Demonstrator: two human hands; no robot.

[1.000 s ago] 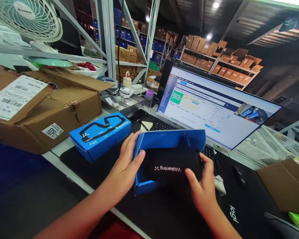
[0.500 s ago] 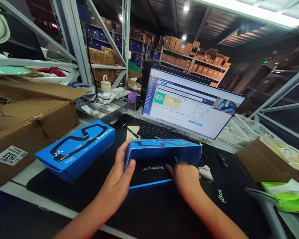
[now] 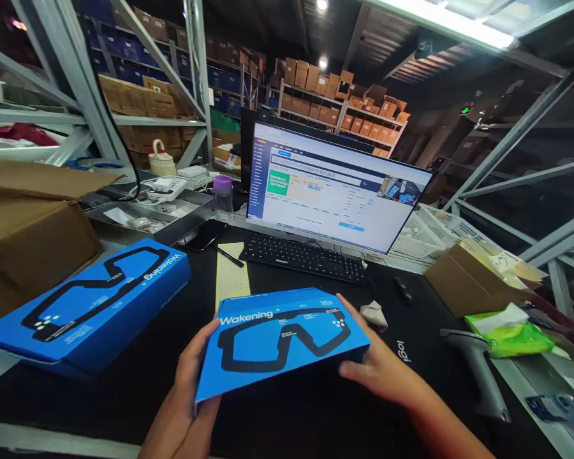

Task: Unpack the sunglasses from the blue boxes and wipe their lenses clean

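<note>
In front of me I hold a blue "Wakening" box (image 3: 268, 366) with a black glasses-frame outline printed on its face, tilted toward me. My left hand (image 3: 191, 376) grips its left end, thumb hidden underneath. At the right end my right hand (image 3: 373, 357) has its fingers at the far corner and its thumb by the lower edge. The underside is dark, so I cannot tell whether the lid is fully closed. A second blue box (image 3: 100, 287) of the same print lies to the left, apart from my hands.
A monitor (image 3: 316, 197) stands behind a black keyboard (image 3: 306, 260) and a yellow paper (image 3: 232, 277). An open cardboard box (image 3: 33, 236) stands left. To the right are a crumpled tissue (image 3: 374, 315), a mouse (image 3: 404, 290), a barcode scanner (image 3: 481, 370) and a green tissue pack (image 3: 511, 336).
The lid has swung down over the black interior, and its printed face now shows. My right hand has moved from the opening to the box's right end. The view has shifted right.
</note>
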